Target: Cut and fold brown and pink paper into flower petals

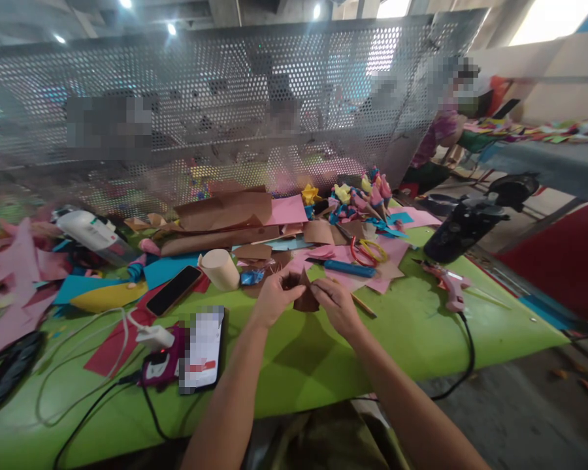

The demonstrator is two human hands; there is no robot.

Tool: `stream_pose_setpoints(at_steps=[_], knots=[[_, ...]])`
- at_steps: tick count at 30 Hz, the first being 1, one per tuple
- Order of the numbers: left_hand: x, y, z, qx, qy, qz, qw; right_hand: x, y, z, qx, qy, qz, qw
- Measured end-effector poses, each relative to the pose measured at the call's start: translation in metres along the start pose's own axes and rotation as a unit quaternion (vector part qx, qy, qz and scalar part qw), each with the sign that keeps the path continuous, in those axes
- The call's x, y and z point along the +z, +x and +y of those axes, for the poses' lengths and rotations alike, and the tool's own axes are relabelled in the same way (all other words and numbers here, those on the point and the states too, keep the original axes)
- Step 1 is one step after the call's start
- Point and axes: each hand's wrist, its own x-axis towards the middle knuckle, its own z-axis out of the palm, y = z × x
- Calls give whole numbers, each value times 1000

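Note:
A small piece of brown paper is held up between my two hands, over the near middle of the table. My left hand is closed on its left side, thumb against the paper. On the other side my right hand pinches the paper's right edge. Just beyond my hands lie a blue box cutter, scissors with red and yellow handles and pink paper sheets. A pencil rests right of my right hand. A pink glue gun lies farther right.
A green table carries a roll of tape, two phones, a power strip with cables, a spray bottle, paper scraps and folded paper flowers. A dark bottle stands right. Behind rises a perforated metal screen; a person sits beyond.

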Motion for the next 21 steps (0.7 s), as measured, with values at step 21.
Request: stream_pose_setpoints(at_steps=[21], knots=[[-3, 1, -6, -16, -22, 12, 1000, -1, -3, -2, 44, 63, -7, 997]])
